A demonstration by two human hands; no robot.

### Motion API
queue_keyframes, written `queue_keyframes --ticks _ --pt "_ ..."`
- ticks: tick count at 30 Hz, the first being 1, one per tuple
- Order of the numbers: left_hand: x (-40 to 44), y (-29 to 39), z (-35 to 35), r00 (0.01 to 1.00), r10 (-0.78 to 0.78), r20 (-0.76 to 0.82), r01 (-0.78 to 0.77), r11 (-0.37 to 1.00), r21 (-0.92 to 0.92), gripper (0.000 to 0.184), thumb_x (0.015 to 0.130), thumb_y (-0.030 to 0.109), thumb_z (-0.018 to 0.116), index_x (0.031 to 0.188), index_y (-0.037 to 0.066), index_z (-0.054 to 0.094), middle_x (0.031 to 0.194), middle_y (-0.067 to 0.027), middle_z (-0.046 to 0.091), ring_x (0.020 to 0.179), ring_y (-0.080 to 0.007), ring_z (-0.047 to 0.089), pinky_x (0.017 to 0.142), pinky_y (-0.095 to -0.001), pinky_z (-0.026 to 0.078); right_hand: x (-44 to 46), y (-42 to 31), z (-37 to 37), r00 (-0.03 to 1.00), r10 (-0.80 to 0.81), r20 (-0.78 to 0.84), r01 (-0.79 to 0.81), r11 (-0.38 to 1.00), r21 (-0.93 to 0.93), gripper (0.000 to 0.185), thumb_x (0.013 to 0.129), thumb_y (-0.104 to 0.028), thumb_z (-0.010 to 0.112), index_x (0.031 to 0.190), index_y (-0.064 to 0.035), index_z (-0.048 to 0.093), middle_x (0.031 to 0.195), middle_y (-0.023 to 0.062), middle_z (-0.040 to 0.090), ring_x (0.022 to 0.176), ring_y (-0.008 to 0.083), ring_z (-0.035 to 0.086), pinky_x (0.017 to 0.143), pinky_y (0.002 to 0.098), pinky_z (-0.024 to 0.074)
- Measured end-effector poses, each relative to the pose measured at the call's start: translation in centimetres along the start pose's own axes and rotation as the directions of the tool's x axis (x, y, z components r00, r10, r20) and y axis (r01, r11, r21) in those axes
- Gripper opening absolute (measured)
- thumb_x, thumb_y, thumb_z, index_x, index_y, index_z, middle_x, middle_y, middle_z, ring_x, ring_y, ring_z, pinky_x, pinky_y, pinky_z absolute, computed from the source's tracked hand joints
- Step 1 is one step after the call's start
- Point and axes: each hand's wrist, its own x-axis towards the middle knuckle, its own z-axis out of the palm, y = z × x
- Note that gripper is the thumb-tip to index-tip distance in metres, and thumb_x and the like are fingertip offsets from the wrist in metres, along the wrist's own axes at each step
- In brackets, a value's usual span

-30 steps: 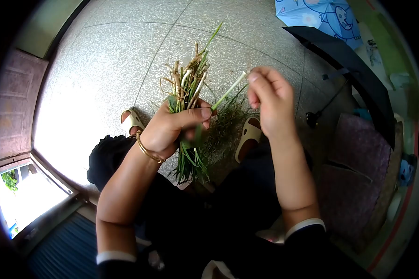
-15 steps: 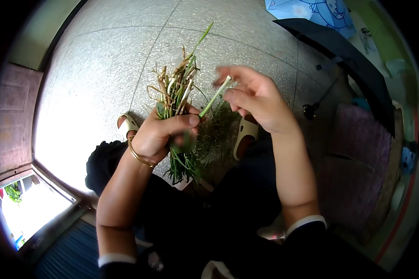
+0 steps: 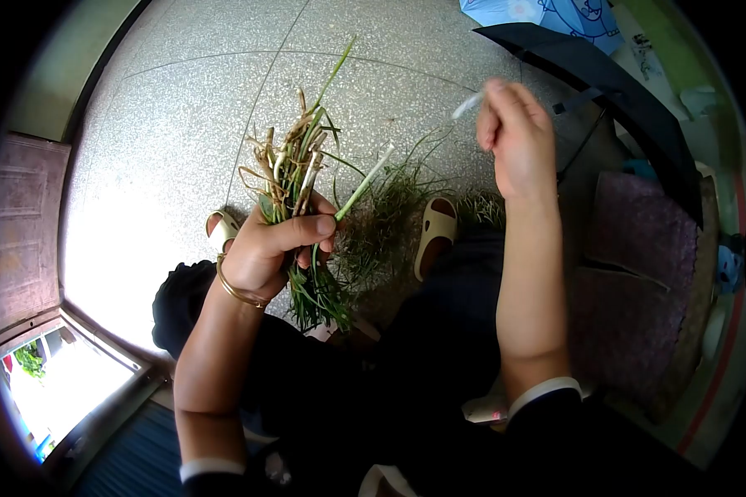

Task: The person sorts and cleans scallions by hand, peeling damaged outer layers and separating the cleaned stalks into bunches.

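Note:
My left hand [image 3: 286, 240] is wrapped round a bunch of chives [image 3: 294, 170], with the brown and white root ends pointing up and the dark green leaves hanging below. Between its thumb and fingers, a single chive stalk [image 3: 365, 182] with a clean white end sticks out to the right. My right hand [image 3: 518, 132] is raised off to the right, apart from the bunch. Its fingers are closed on a thin whitish strip [image 3: 467, 105], which is blurred and looks like peeled skin.
Loose green trimmings [image 3: 389, 219] lie on the speckled floor [image 3: 182, 116] between my feet, which wear pale slippers [image 3: 436, 236]. At the right stand an open black umbrella [image 3: 613, 99] and a blue patterned umbrella [image 3: 555, 16]. A purple mat [image 3: 630, 323] is below them.
My right hand has moved up and to the right, away from the stalk, with a whitish strip now in its fingers. The left hand with the bunch has shifted slightly left.

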Motion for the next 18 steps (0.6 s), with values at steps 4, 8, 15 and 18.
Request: queue_keyframes --ticks 4,8,15,18 --pt "0.2 0.0 -0.2 0.998 -0.018 0.059 0.022 0.997 -0.069 0.019 0.069 0.013 0.064 0.082 0.000 0.057 0.062 -0.0056 0.057 0.049 -0.0103 0.052 0.042 -0.0183 0.036 -2.2 0.0 2.0 0.942 -0.012 0.336 0.143 0.919 -0.368 0.015 0.072 0.001 0.064 0.084 -0.0032 0.055 0.079 -0.0003 0.052 0.072 0.0061 0.049 0.064 0.0195 0.0431" --pt "0.3 -0.1 -0.2 0.997 -0.033 0.068 0.039 0.994 -0.098 0.018 0.069 0.013 0.063 0.081 0.001 0.057 0.061 -0.0054 0.057 0.047 -0.0100 0.051 0.041 -0.0182 0.035 -2.8 -0.4 3.5 0.788 -0.243 0.566 0.524 0.747 -0.409 0.021 0.072 -0.006 0.064 0.093 -0.0044 0.059 0.080 0.0017 0.055 0.070 0.0085 0.052 0.054 0.0208 0.0446" --pt "0.7 -0.3 0.2 0.999 -0.023 0.032 0.026 0.993 -0.113 0.019 0.070 0.013 0.063 0.082 0.001 0.056 0.062 -0.0049 0.056 0.049 -0.0100 0.051 0.042 -0.0182 0.035 -3.1 0.8 4.8 0.681 -0.460 0.569 0.724 0.536 -0.434 0.011 0.074 0.002 0.057 0.084 -0.0020 0.058 0.073 0.0041 0.053 0.059 0.0098 0.051 0.050 0.0229 0.0419" --pt "0.6 -0.1 0.4 0.999 0.006 0.040 -0.001 0.992 -0.123 0.019 0.071 0.013 0.063 0.084 0.001 0.056 0.062 -0.0051 0.057 0.050 -0.0099 0.051 0.042 -0.0182 0.035 -2.9 0.9 4.4 0.895 -0.329 0.301 0.381 0.915 -0.135 0.005 0.078 -0.003 0.052 0.081 -0.0023 0.057 0.069 0.0035 0.053 0.056 0.0098 0.049 0.047 0.0228 0.0400"
